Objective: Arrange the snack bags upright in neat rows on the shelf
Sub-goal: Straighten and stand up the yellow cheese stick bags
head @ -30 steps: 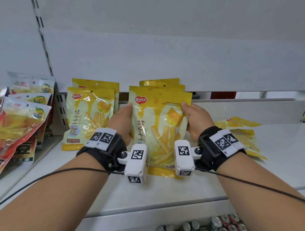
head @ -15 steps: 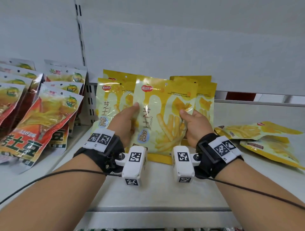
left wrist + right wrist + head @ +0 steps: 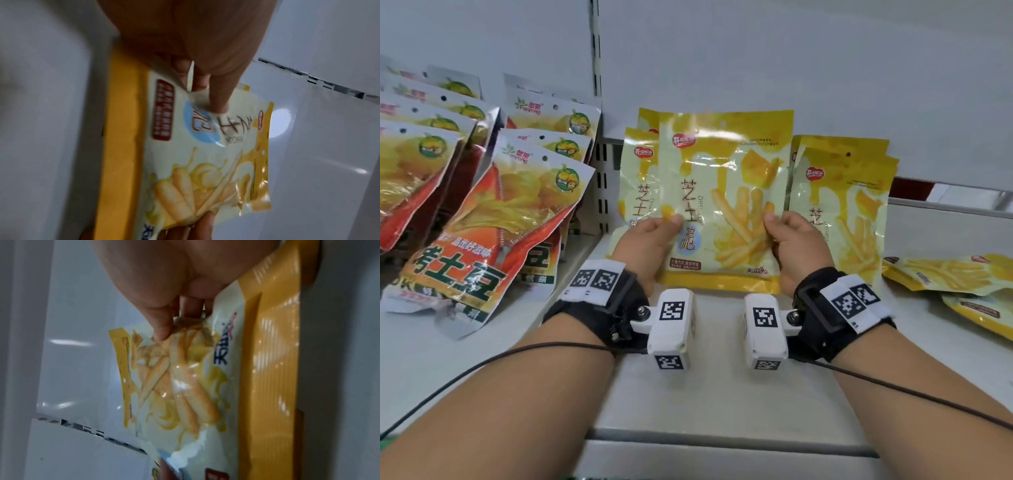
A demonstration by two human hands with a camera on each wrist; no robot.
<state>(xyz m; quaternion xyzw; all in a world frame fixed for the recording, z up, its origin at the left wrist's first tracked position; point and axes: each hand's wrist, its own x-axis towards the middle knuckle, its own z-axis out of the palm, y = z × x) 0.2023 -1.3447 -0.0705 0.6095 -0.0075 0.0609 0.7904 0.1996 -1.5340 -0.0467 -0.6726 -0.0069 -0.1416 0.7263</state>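
The yellow snack bag [image 3: 724,202] stands upright with its long axis vertical, its printed face toward the person and its orange bottom seam [image 3: 719,282] at or just above the white shelf [image 3: 719,387]; contact there cannot be told from the head view. The left hand [image 3: 645,245] pinches the bag's left edge, thumb on the front and fingers behind, and the right hand [image 3: 796,246] pinches the right edge the same way, so both hands sit level at the bag's lower half and neither is nearer. The wrist views show each thumb [image 3: 218,99] pressed onto the glossy front film [image 3: 179,369]. Just behind the held bag and to its left stands a row of the same yellow bags [image 3: 637,185], partly covered by it; just to its right stands a second upright row [image 3: 842,205]. The coming move likely turns on which of these rows the bag fronts, since it overlaps the left one. Farther right of the held bag several yellow bags lie flat [image 3: 945,274] on the shelf, not yet stood up. Left of it, beyond a perforated divider [image 3: 602,185], lean orange potato-snack bags [image 3: 493,226], well out of the way
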